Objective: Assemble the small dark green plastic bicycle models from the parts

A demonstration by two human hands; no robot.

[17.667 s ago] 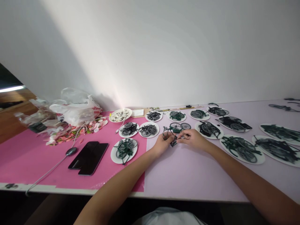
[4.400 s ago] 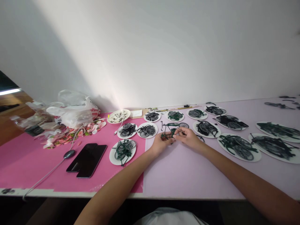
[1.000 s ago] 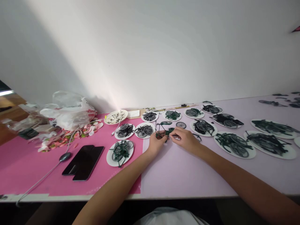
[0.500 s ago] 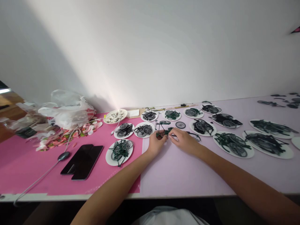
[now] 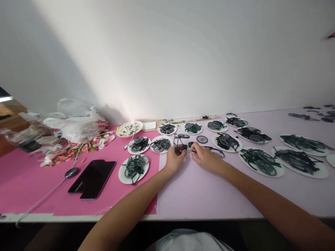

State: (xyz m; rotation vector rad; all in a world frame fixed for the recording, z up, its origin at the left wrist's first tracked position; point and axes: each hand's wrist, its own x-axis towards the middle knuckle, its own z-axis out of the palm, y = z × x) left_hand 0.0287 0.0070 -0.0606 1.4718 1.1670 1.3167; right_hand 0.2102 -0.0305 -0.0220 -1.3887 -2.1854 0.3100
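Note:
My left hand [image 5: 175,160] and my right hand [image 5: 205,157] meet at the middle of the table over a small green toy bicycle frame [image 5: 181,143]. The left hand's fingers are closed on the frame's lower part. The right hand pinches a thin dark part [image 5: 193,151] beside the frame, and what that part is I cannot make out. A loose grey wheel [image 5: 201,139] lies just behind the hands. White plates [image 5: 133,169] [image 5: 227,142] with heaps of dark bicycle parts lie on both sides.
A black phone [image 5: 92,174] and a grey cable with a puck [image 5: 71,172] lie on the pink mat at left. Plastic bags [image 5: 75,123] and pink scraps [image 5: 70,150] sit at the back left. A dish of small white pieces [image 5: 129,128] stands near the wall.
The hands have stayed over the green frame with small finger shifts. The right hand has slid a little left and lower. The view has drifted slightly.

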